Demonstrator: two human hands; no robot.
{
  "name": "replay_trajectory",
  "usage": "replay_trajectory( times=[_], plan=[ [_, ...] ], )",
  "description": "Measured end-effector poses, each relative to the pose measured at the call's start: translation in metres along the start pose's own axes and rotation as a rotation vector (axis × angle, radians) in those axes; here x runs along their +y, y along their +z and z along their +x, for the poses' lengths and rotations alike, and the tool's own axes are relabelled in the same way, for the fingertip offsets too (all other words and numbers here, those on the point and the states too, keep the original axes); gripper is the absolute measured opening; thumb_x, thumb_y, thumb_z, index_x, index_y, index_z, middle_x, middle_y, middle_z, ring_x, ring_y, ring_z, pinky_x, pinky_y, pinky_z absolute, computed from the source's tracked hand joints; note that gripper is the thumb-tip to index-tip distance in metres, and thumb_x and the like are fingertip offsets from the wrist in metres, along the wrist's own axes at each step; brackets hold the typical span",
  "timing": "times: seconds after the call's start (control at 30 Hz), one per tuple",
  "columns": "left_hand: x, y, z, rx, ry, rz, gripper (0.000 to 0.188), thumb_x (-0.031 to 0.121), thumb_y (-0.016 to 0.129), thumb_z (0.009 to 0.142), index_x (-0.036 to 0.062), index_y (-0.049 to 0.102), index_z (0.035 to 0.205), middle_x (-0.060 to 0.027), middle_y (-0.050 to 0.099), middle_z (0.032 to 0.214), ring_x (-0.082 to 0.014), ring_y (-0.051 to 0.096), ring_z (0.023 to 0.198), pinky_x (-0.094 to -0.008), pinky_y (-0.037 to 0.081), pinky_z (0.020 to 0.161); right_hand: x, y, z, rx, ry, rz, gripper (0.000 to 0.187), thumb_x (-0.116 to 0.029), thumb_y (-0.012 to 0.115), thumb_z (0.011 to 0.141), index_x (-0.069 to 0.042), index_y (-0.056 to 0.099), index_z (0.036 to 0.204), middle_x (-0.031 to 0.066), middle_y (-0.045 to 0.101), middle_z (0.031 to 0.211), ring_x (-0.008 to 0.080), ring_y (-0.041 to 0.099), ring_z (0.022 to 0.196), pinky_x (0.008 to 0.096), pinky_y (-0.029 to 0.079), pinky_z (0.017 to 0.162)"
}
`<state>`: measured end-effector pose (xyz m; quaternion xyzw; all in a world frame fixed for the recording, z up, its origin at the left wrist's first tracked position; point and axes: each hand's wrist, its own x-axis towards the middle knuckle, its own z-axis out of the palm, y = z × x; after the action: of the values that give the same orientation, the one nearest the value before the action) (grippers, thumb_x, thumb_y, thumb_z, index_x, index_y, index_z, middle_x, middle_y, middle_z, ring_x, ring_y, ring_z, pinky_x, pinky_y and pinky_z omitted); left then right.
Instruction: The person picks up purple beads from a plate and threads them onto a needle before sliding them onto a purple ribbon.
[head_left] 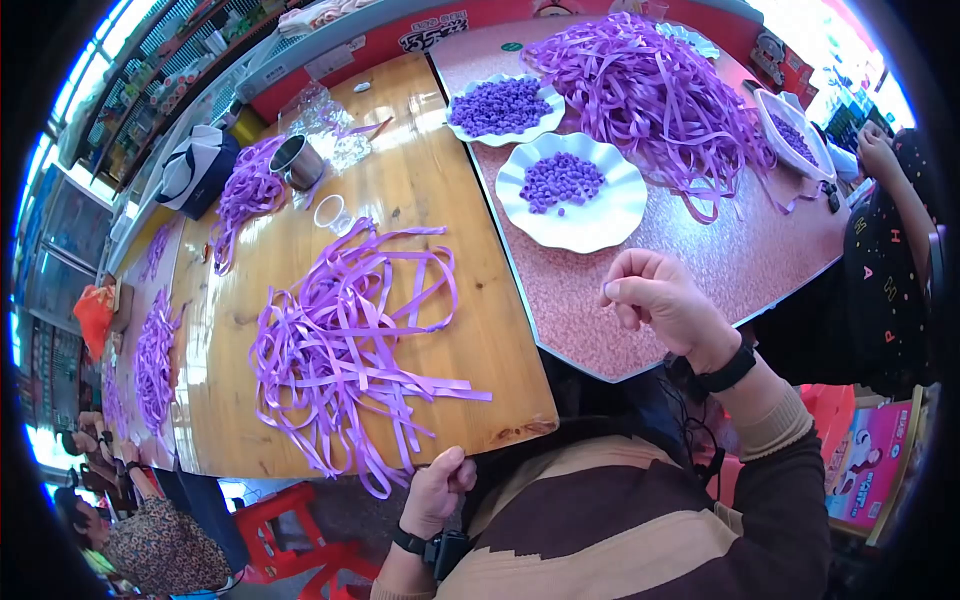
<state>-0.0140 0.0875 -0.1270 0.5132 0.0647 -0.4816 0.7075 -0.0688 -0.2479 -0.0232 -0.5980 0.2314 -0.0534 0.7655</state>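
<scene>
My right hand [668,302] is above the pink speckled tabletop, just nearer than a white scalloped plate [595,222] with purple beads [562,180] on it. Its thumb and fingertips are pressed together; anything between them is too small to make out. By the front edge of the wooden table, my left hand [438,490] is closed with the thumb on top. What it may hold is hidden. Loose ends of a tangled heap of purple ribbons [345,340] hang over the edge beside it. A second plate of beads [502,108] stands farther back.
A large ribbon pile [650,95] covers the back of the pink table. A metal cup [297,162], a clear plastic cup [332,213] and more ribbons [245,195] are at the back left. One person [885,240] is at right, others at lower left. A red stool [290,535] stands below.
</scene>
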Motion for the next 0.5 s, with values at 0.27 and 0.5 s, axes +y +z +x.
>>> replay_trajectory(
  times=[0.27,0.5],
  plan=[
    [-0.005,0.002,0.001,0.006,0.051,-0.053,0.03,0.035,0.055,0.083,0.006,0.051,0.079,-0.0001,0.04,0.056,-0.0111,0.035,0.048,-0.0247,0.03,0.048,0.012,0.015,-0.009,-0.045,0.056,0.087,0.008,-0.005,0.061,0.077,-0.003,0.054,0.08,0.0048,0.06,0.073,0.0058,0.05,0.052,0.0187,0.039,0.047],
    [-0.012,-0.003,0.001,-0.012,0.05,-0.074,0.038,0.04,0.054,0.083,0.0052,0.052,0.1,0.0008,0.038,0.056,-0.0101,0.033,0.049,-0.0245,0.029,0.049,0.025,0.02,-0.022,-0.114,0.081,0.232,0.006,-0.003,0.058,0.079,-0.003,0.054,0.082,0.0081,0.061,0.075,0.0073,0.051,0.051,0.0194,0.041,0.047]
  ],
)
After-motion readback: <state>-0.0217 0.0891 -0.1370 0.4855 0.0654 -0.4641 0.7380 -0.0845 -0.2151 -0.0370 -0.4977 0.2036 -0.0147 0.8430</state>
